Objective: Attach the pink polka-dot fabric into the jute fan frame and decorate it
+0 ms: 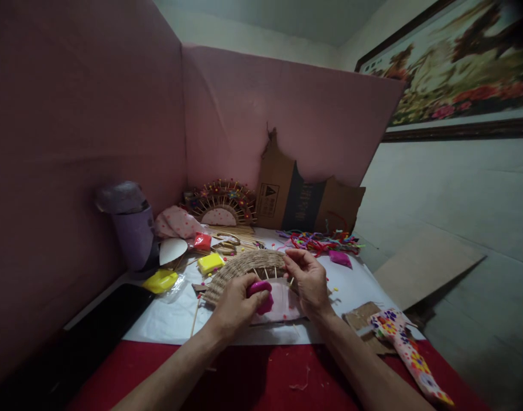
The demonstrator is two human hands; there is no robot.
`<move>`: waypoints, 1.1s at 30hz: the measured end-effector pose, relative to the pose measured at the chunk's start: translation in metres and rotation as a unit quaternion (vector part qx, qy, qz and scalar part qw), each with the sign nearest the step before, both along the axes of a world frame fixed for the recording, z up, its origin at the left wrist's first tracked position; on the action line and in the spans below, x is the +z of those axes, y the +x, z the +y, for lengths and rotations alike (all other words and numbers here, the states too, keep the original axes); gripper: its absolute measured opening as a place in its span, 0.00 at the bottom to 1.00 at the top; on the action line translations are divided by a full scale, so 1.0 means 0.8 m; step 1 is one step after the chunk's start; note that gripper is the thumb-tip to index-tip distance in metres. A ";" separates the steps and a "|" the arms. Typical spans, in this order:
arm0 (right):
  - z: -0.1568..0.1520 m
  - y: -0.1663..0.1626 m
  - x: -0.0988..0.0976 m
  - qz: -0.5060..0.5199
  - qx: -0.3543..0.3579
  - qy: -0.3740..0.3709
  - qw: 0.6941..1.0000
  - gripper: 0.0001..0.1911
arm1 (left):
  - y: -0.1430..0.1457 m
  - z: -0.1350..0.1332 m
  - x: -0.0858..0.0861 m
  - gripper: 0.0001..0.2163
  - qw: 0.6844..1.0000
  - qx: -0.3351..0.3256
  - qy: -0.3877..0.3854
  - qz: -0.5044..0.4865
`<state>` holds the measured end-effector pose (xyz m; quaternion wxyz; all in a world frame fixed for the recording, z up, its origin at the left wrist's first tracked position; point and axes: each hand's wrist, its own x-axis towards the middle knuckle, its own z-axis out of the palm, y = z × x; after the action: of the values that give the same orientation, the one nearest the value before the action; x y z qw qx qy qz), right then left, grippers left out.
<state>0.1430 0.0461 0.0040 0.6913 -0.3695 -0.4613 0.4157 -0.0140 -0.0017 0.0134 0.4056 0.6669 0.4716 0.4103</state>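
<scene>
Over the front of the white sheet, my left hand (234, 308) is closed on a lump of magenta modelling clay (265, 306) at its thumb and fingers. My right hand (308, 281) has thumb and forefinger pinched together above the right part of a fan-shaped piece; anything between them is too small to make out. That piece has a woven twine arch (229, 273), thin sticks showing inside the curve, and a pale pink cloth half-circle (284, 302) at its base. My hands partly cover it.
Behind stand a finished-looking stick fan (221, 216) and torn cardboard (278, 194). Yellow clay (210, 263), a red packet (202, 241), scissors (227, 238) and colourful cords (317, 242) lie around. A purple container (133, 237) is left; a flower-patterned object (409, 348) lies right.
</scene>
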 end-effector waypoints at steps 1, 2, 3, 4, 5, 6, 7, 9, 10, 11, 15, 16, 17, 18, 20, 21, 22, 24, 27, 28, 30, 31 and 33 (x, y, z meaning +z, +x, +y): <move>0.001 0.000 -0.001 -0.001 -0.001 -0.004 1.000 0.16 | 0.001 -0.001 0.000 0.05 1.000 -0.007 -0.005 0.000; 0.001 0.000 -0.002 -0.002 -0.001 -0.006 1.000 0.16 | 0.001 -0.001 0.000 0.05 1.000 -0.010 -0.004 0.002; 0.001 0.001 -0.003 -0.006 0.001 -0.007 1.000 0.16 | 0.001 -0.001 0.000 0.05 1.000 -0.011 0.001 0.008; 0.001 0.001 -0.004 -0.010 0.003 -0.006 1.000 0.16 | 0.001 -0.001 -0.001 0.05 1.000 -0.009 0.006 0.013; 0.001 0.001 -0.004 -0.013 0.005 -0.002 1.000 0.16 | 0.001 -0.001 -0.002 0.05 1.000 -0.007 0.011 0.017; 0.000 0.002 -0.004 -0.014 0.006 0.002 1.000 0.16 | 0.001 -0.001 -0.003 0.04 1.000 -0.003 0.012 0.020; 0.000 0.002 -0.003 -0.013 0.006 0.008 1.000 0.16 | 0.000 0.000 -0.003 0.04 1.000 -0.002 0.011 0.020; -0.002 0.001 0.002 -0.002 0.003 0.013 1.000 0.16 | 0.000 0.000 -0.005 0.04 1.000 -0.006 0.001 0.014; -0.003 0.001 0.006 0.004 0.001 0.011 1.000 0.17 | 0.000 -0.001 -0.005 0.04 1.000 -0.010 -0.004 0.009; -0.005 0.000 0.009 0.011 0.001 0.007 1.000 0.17 | 0.001 -0.001 -0.006 0.04 1.000 -0.019 -0.010 0.001; -0.013 -0.006 0.029 0.012 0.020 -0.004 1.000 0.17 | 0.005 -0.004 -0.008 0.04 0.994 -0.098 -0.049 -0.028; -0.015 -0.008 0.034 0.004 0.032 -0.001 0.999 0.17 | 0.007 -0.005 -0.009 0.04 0.991 -0.120 -0.057 -0.030; -0.017 -0.010 0.040 -0.006 0.046 0.001 0.999 0.16 | 0.008 -0.006 -0.010 0.04 0.988 -0.137 -0.060 -0.027; -0.019 -0.013 0.046 -0.021 0.063 0.001 0.998 0.15 | 0.009 -0.007 -0.011 0.04 0.987 -0.149 -0.060 -0.021; -0.021 -0.021 0.058 -0.058 0.107 -0.009 0.992 0.13 | 0.010 -0.011 -0.012 0.04 0.985 -0.166 -0.051 0.000; -0.021 -0.026 0.064 -0.082 0.133 -0.016 0.988 0.13 | 0.010 -0.013 -0.013 0.03 0.984 -0.173 -0.046 0.012; -0.021 -0.031 0.069 -0.106 0.156 -0.017 0.982 0.13 | 0.010 -0.016 -0.013 0.03 0.983 -0.179 -0.040 0.025; -0.019 -0.045 0.078 -0.152 0.193 -0.012 0.969 0.13 | 0.010 -0.020 -0.014 0.03 0.981 -0.185 -0.027 0.048; -0.013 -0.070 0.083 -0.235 0.242 -0.012 0.941 0.09 | 0.011 -0.025 -0.014 0.04 0.983 -0.167 -0.007 0.075; -0.011 -0.079 0.083 -0.267 0.258 -0.007 0.928 0.07 | 0.012 -0.026 -0.014 0.04 0.984 -0.155 -0.001 0.083; -0.006 -0.097 0.079 -0.330 0.278 0.018 0.902 0.04 | 0.013 -0.025 -0.013 0.04 0.987 -0.127 0.011 0.098; -0.003 -0.106 0.076 -0.363 0.284 0.037 0.887 0.02 | 0.014 -0.024 -0.012 0.04 0.988 -0.113 0.015 0.106; 0.003 -0.123 0.071 -0.436 0.286 0.086 0.849 0.01 | 0.016 -0.020 -0.012 0.03 0.989 -0.091 0.020 0.118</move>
<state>0.0447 0.0487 0.0608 0.2982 -0.3035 -0.8346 0.3500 -0.0012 -0.0180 0.0035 0.3700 0.7586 0.4450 0.2993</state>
